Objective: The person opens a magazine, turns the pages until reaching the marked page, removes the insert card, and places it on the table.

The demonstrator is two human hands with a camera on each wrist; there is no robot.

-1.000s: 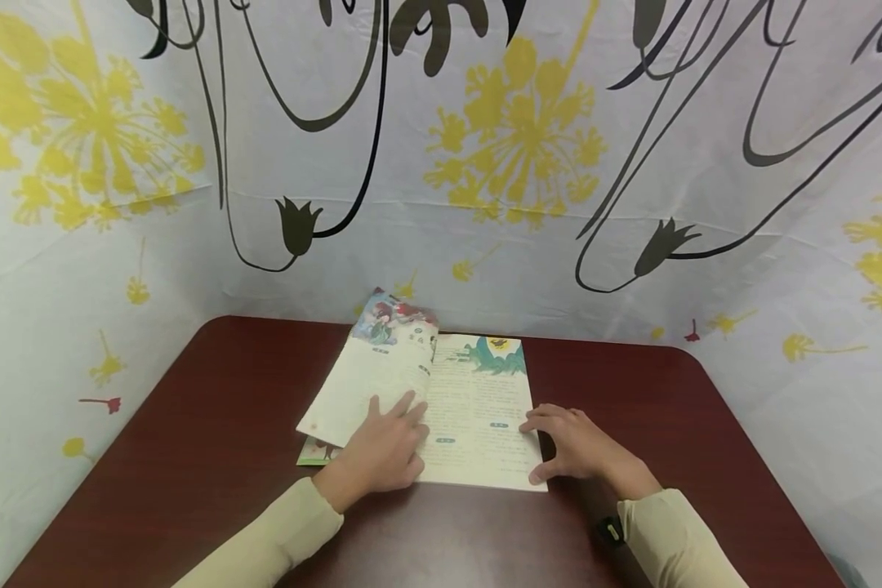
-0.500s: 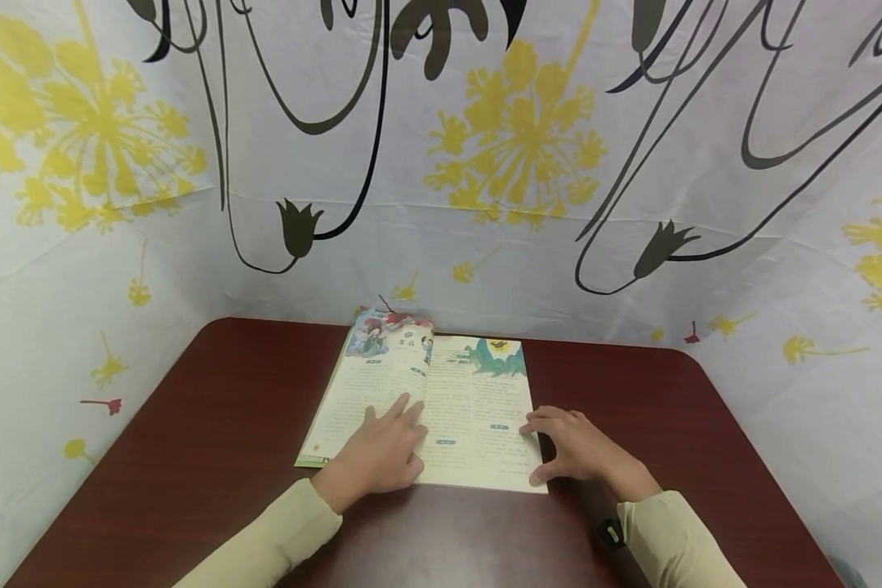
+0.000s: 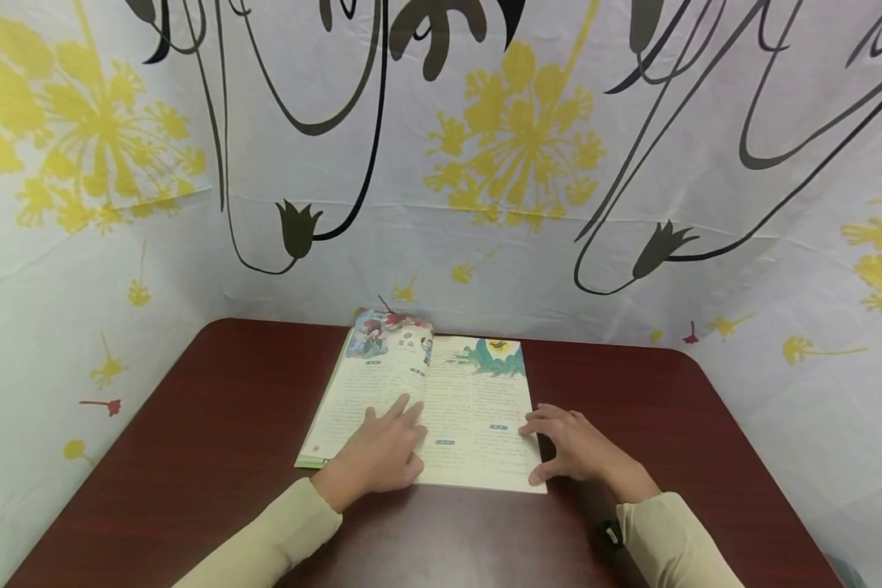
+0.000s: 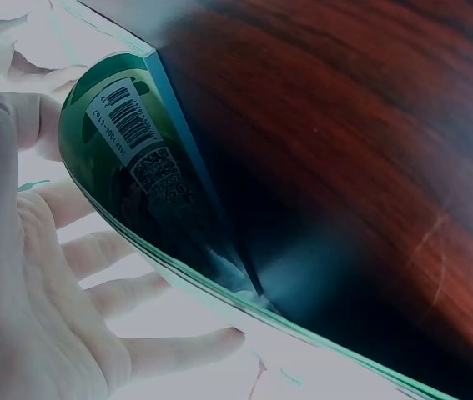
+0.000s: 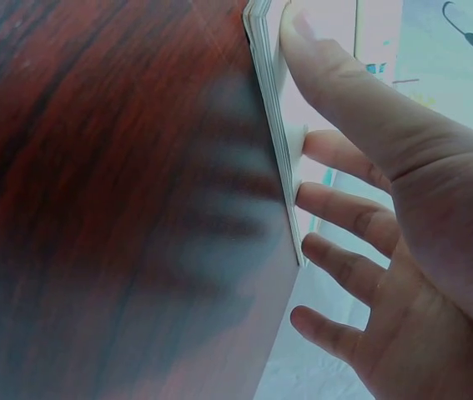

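The magazine [image 3: 478, 408] lies spread on the table [image 3: 191, 457], fold running lengthwise away. Left hand [image 3: 382, 453], fingers spread, rests right by that fold; right hand [image 3: 576, 445], fingers loosely extended, touches the right edge!

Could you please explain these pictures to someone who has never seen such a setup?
There is no machine, just a person's bare left hand and bare right hand. The wide picture comes from a head-worn camera, the close ones from cameras on each wrist. On the reddish-brown, wood-grained table lies an open paper booklet with cream, printed pages. The left hand rests on it near the fold; the right hand touches its right edge. Neither grips anything.
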